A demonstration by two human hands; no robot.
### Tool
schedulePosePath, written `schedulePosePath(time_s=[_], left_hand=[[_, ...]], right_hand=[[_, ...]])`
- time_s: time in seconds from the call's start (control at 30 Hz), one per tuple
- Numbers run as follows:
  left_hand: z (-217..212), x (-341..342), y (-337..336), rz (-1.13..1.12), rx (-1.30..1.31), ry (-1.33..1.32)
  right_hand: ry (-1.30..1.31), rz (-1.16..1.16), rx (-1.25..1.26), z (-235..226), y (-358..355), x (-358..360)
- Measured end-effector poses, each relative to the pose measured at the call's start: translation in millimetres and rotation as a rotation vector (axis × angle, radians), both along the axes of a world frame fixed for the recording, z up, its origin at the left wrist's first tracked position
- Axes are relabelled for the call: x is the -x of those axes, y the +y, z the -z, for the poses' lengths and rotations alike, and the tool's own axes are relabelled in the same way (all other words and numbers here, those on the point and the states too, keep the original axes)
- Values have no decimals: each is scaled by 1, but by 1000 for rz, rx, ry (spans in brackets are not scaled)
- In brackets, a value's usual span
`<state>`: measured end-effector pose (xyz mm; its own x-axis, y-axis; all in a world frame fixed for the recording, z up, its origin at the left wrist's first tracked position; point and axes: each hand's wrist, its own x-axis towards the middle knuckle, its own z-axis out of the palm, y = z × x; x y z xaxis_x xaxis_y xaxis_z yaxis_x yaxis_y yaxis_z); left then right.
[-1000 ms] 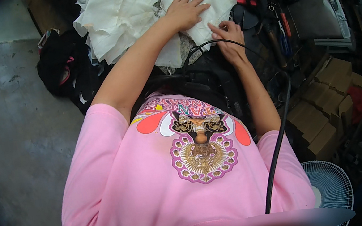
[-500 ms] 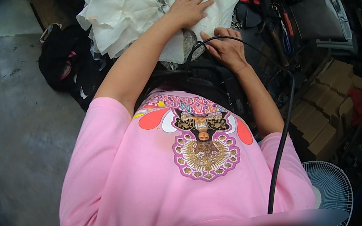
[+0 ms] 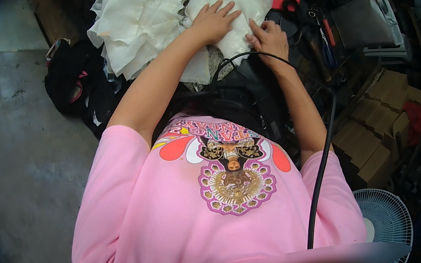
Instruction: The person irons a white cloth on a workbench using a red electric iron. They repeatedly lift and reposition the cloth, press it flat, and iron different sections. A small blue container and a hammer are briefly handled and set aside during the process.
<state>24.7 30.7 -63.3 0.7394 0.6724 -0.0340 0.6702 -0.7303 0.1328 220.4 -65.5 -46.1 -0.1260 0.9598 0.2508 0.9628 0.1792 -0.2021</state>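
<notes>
The left hand (image 3: 214, 19) lies flat and released on the soft white fabric bundle (image 3: 234, 7) at the table's far edge; the right hand (image 3: 268, 38) pinches its near edge. The looping black cable (image 3: 243, 59) beside the right wrist could snag.

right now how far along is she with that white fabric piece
Looks done: a stack of white fabric pieces lies beside her left. In hand: left hand lies flat on one white piece, right hand fingering its edge. What is left cannot be judged here.
</notes>
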Motion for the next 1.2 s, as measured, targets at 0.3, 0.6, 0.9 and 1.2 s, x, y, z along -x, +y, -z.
schedulePosePath(time_s=[0.3, 0.6, 0.9, 1.2], left_hand=[[-14, 11, -9, 9, 90, -12], [-48, 10, -15, -306, -3, -43], [-44, 13, -10, -322, 0, -100], [-38, 14, 6, -382, 78, -251]], right_hand=[[154, 56, -9, -12, -6, -28], [-156, 149, -95, -6, 21, -26], [17, 307, -289, -1, 26, -29], [148, 359, -269, -18, 16, -54]])
